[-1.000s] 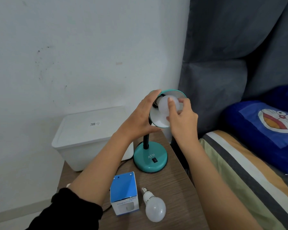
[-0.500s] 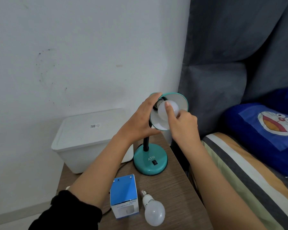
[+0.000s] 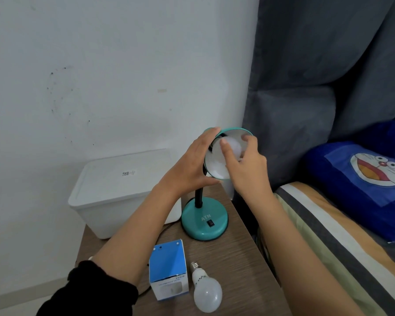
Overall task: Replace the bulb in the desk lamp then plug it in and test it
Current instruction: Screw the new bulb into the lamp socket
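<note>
Glossy teal lamp base (image 3: 204,221), wood-grain table (image 3: 242,265)

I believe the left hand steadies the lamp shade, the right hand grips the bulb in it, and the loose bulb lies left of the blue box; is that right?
Not quite: in the head view the loose bulb lies right of the blue box. The left hand does steady the lamp shade, and the right hand grips the fitted bulb.
</note>
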Available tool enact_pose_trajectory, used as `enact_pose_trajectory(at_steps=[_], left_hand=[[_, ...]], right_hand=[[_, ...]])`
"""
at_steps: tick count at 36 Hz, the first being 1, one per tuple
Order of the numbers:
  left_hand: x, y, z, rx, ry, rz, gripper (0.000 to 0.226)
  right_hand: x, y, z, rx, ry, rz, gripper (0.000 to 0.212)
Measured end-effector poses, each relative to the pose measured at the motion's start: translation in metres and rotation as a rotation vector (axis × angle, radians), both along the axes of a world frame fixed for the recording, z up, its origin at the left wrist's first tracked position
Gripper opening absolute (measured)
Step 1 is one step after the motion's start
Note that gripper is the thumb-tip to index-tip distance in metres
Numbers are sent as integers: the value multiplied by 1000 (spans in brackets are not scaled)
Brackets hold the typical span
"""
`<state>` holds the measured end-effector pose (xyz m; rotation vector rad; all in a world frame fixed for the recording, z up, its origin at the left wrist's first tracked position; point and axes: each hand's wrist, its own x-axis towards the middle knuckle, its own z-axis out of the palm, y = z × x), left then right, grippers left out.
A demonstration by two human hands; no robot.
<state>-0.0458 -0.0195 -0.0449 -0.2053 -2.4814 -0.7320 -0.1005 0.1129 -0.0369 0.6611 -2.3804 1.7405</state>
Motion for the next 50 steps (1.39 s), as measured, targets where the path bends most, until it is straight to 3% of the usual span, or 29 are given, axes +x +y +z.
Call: enact_pose_trajectory(at_steps=[5,7,10,15,17,19,21,26,29,31,33,37,39,41,44,47,50], left_hand=[[1,1,0,30,1,-2,100],[1,0,0,34,-6,-1,101],[1,-1,0,37,1,3,101],[0,-1,-2,13,22,-3,99],[0,-1,-2,22,21,-2,99],[0,-2,-2,25,19,-4,101],[0,-2,-2,23,21,-4,100],[-1,-2,-2,-11,36,-9,98],[-1,-3,-2,1,34,-1,100],[0,-3,-2,10,26,1,102],[0,-3,-2,8,23,0,102],[-1,-2,-2,4,23,-10,100],[-1,-2,-2,9,27,-7,99],[-1,-1,-2,14,27,-3,100],[0,-1,-2,6,30,-5,100],[-1,-2,-2,-8,35,-9,99],[-1,-3,-2,0,33,-11,99]], right_hand=[[7,-2,-9,53,230,77,53],[6,-2,-8,11,110,10,43],[-1,-1,-5,2,-29,-30,50],[5,0,-4,115,168,27,62],[5,0,-5,116,236,6,56],[4,0,-4,96,126,-47,51],[-1,-2,-2,121,-13,-98,64],[8,-2,3,107,123,29,74],[6,-3,-2,94,174,2,58],[1,-2,-2,34,32,-37,47],[-3,-1,-1,0,-63,-45,51],[4,1,1,91,119,12,62],[5,-1,-2,104,196,-1,54],[4,-2,-2,91,103,-48,44],[-1,-3,-1,45,-87,-20,57],[2,-3,2,56,58,2,67],[2,-3,-1,116,185,-39,58]])
